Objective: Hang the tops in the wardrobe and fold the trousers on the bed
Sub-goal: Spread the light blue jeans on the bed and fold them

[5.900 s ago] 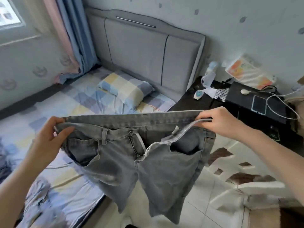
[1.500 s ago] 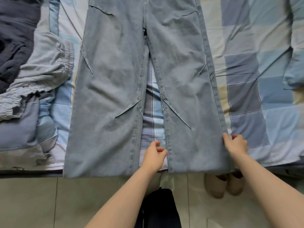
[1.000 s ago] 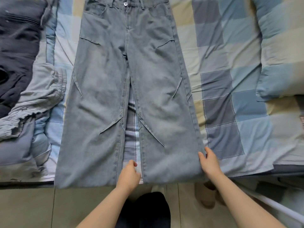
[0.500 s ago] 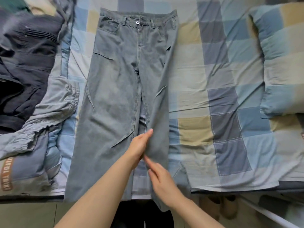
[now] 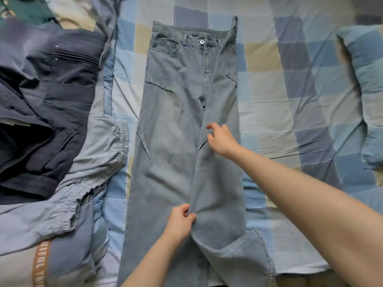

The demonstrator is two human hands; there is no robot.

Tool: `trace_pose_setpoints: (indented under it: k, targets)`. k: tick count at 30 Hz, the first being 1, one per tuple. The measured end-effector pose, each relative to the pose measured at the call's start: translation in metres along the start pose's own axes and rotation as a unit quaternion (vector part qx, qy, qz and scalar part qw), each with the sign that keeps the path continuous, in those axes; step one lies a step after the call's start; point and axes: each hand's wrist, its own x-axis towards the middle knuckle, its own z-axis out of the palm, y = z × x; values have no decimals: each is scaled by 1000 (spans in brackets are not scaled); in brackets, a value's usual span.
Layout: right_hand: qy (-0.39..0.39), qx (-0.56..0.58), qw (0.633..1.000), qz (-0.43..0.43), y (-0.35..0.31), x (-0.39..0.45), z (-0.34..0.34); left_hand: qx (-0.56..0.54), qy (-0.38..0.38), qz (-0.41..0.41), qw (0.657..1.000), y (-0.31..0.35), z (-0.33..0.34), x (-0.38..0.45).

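**While we fold, one leg goes over the other**

While the jeans [image 5: 176, 141] lie flat on the checked bed [image 5: 279, 100], our left hand [image 5: 179, 221] pinches the edge of the folded leg. Our right hand [image 5: 221, 139] has moved up to the knee, fingers loose. Half a second ago, both hands were close together.

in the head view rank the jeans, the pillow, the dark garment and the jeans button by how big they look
1. jeans
2. dark garment
3. pillow, cut off by the frame edge, so unsure against the garment
4. jeans button
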Motion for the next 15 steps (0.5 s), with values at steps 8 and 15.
trace_pose_setpoints:
  k: [8, 15]
  targets:
    - [11, -202, 979, -12, -34, 75, -14, -13, -56, -14, 998, 15, -12, 47]
    - [59, -347, 934, -61, -12, 122, -30, -93, -44, 47, 994, 79, -9, 102]
